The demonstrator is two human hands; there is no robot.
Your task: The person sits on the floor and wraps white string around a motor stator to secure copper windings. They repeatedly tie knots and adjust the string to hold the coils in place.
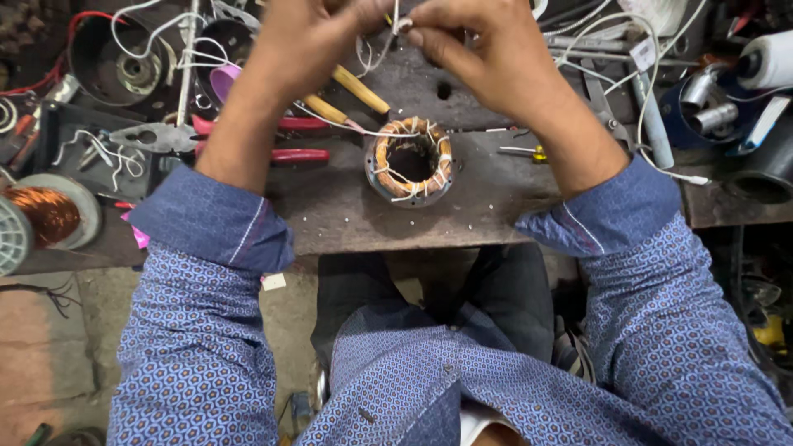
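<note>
While the thin white wires (382, 48) are pinched up near the top edge of view, keep them taut w/o yanking. They run down toward the copper-wound stator (410, 160) sitting mid-bench (347, 215), just below the hands. Left hand (310, 37) & right hand (471, 49) both have fingertips closed tight on the strands, nearly touching each other. Judgement: short, even twists, elbows steady. Red-handled pliers (289, 140) & yellow-handled tool (351, 95) lie just left of the stator; copper spool (49, 213) far left.

Bare bench (347, 219) before stator (410, 160), pliers (273, 140) left — perhaps cluttered beyond
</note>
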